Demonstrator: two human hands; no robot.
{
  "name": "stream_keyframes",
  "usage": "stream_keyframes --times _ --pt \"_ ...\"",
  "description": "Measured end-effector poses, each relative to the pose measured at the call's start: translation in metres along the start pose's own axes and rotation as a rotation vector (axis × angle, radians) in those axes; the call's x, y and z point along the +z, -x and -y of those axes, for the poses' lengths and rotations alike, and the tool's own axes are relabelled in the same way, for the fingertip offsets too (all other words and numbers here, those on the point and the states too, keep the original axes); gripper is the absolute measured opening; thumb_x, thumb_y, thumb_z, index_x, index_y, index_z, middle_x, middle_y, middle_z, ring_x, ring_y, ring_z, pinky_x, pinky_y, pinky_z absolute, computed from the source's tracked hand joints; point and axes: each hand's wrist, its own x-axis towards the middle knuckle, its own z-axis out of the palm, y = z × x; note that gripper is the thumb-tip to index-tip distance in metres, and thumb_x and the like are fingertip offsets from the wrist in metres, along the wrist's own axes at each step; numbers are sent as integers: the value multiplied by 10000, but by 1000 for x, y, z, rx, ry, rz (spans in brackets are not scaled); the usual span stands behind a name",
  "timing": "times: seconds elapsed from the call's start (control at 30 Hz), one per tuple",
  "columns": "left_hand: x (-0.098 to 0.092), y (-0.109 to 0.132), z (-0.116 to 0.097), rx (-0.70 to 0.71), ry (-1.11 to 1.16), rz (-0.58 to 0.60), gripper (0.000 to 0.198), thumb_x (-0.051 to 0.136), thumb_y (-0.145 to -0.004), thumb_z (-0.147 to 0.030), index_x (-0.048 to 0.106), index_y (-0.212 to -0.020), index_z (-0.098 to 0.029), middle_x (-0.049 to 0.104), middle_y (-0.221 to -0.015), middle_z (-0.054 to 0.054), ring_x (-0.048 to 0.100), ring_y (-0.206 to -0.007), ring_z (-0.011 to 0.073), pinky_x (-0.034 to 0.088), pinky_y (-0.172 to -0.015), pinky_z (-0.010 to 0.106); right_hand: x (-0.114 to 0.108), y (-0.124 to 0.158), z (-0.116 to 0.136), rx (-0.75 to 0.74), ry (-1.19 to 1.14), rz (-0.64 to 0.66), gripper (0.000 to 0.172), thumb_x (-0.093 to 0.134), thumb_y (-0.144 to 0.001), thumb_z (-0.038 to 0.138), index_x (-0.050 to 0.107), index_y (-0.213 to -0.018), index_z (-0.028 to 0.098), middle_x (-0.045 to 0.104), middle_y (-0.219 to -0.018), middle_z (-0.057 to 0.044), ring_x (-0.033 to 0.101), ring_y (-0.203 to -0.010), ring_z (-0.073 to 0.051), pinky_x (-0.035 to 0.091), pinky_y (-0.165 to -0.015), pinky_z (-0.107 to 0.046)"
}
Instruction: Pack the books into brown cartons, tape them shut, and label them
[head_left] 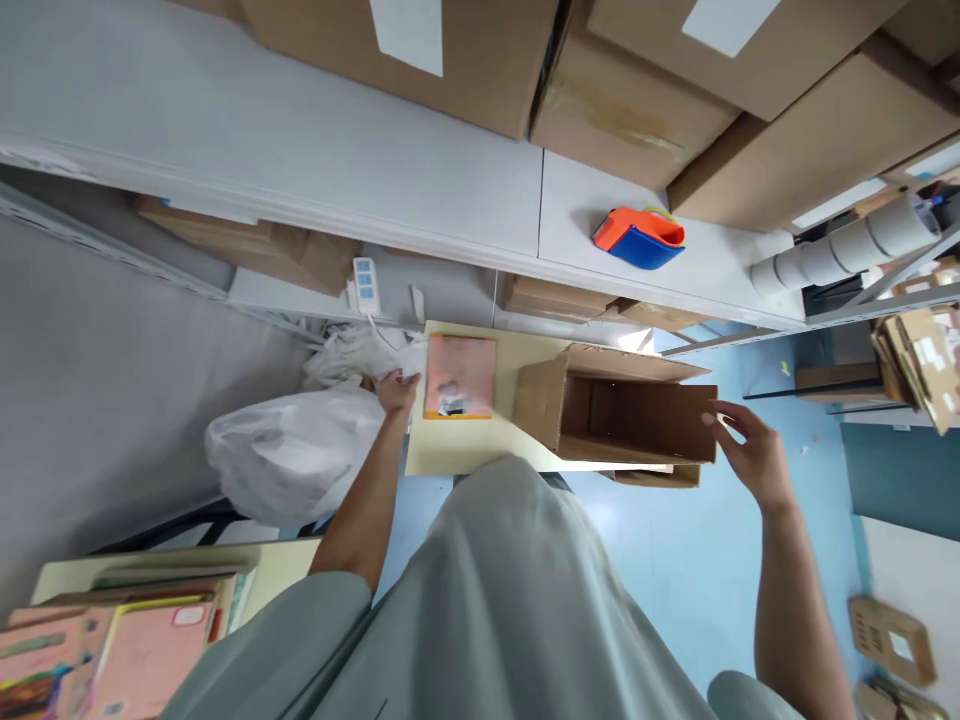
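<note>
A cardboard box (540, 400) lies on its side on the pale yellow tabletop (450, 455), its opening facing right. My right hand (750, 450) pinches the edge of one box flap (694, 420) between thumb and fingers. To the left, my left hand (397, 390) is closed on thin white plastic (411, 358) beside the table's left edge. Some of its fingertips are hidden by the plastic. Between the box and my left hand, a flat pink packet (461, 375) with an orange border rests on the table.
A large translucent plastic bag (296, 450) bulges at left. Behind the table runs a grey shelf (375, 150) with large cartons (630, 110), an orange-and-blue tape dispenser (641, 238) and a white roll (847, 245). A power strip (366, 287) is below. Pink packets (150, 650) are stacked lower left.
</note>
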Motion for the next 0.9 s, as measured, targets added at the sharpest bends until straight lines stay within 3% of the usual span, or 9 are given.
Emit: stream_keyframes --times 0.2,0.33,0.43,0.63,0.77,0.9 --pt "32 21 -8 110 -49 114 251 634 -952 -219 746 -1173 -176 777 -1140 101 719 -1110 235 503 -1024 322 14 24 1 99 -52 74 583 746 -891 779 807 -1187 280 840 -1252 -133 799 -1212 -408 661 -1068 -574" --pt "40 22 -16 59 -98 125 319 614 -1003 -276 685 -1279 -132 798 -1137 159 738 -1137 275 505 -979 334 28 30 0 107 -32 51 613 739 -862 818 802 -1153 283 832 -1277 -139 798 -1210 -420 652 -1080 -611" --pt "37 11 -24 -27 -151 119 442 702 -965 -317 627 -1335 -88 791 -1165 220 739 -1148 324 511 -932 369 31 34 -3 61 -52 0 570 709 -908 789 797 -1136 274 780 -1398 -141 799 -1202 -386 645 -1103 -597" --pt "28 -3 -54 -60 -224 171 293 856 -782 -252 668 -980 -147 772 -1086 213 729 -1066 333 529 -875 387 27 42 -26 42 -24 -91 470 680 -981 691 803 -1176 281 750 -1424 -127 765 -1243 -352 628 -1126 -588" --pt "29 20 -79 42 -231 127 190 745 -834 -161 611 -960 -209 753 -1100 121 710 -1094 283 533 -965 392 33 39 -56 16 102 -133 520 670 -940 717 824 -1176 280 678 -1522 -150 654 -1416 -406 528 -1219 -648" --pt "9 60 -109 155 -208 86 223 737 -864 -200 524 -906 -249 698 -921 16 713 -991 245 549 -928 357 37 27 -81 37 81 42 570 680 -931 676 789 -1320 275 703 -1480 -146 719 -1290 -391 566 -1160 -607"
